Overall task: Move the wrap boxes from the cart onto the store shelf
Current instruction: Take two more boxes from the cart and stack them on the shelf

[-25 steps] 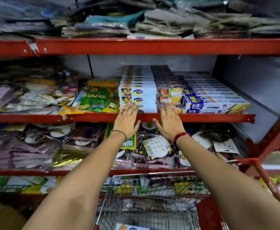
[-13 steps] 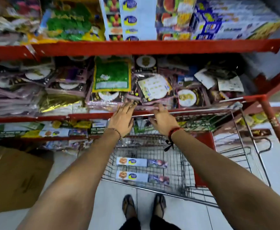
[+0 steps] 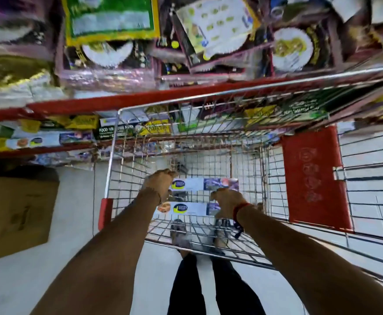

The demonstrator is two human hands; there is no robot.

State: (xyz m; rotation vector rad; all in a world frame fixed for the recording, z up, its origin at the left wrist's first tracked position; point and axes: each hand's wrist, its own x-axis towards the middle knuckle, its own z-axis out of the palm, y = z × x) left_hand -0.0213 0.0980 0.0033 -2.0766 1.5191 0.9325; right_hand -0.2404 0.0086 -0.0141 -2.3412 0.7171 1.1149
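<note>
Two long white wrap boxes lie flat, side by side, on the wire floor of the shopping cart (image 3: pixel 113 155). My left hand (image 3: pixel 160 184) is down inside the cart at the left end of the far wrap box (image 3: pixel 197 184), fingers curled downward. Over the right end of the near wrap box (image 3: pixel 192 209) sits my right hand (image 3: pixel 228 202), which hides that end. Motion blur keeps me from telling whether either hand grips its box. The upper shelf with the stacked wrap boxes is out of view.
Red shelf edges (image 3: pixel 140 101) with packets of paper plates and foil run just beyond the cart's front. A flat brown cardboard box (image 3: pixel 15 212) lies on the floor at the left. The cart's red seat flap (image 3: pixel 313 178) stands at the right. My feet show below the cart.
My view has tilted down from the shelf to the cart. Both hands left the stacked boxes on the shelf and dropped into the cart onto the two wrap boxes.
</note>
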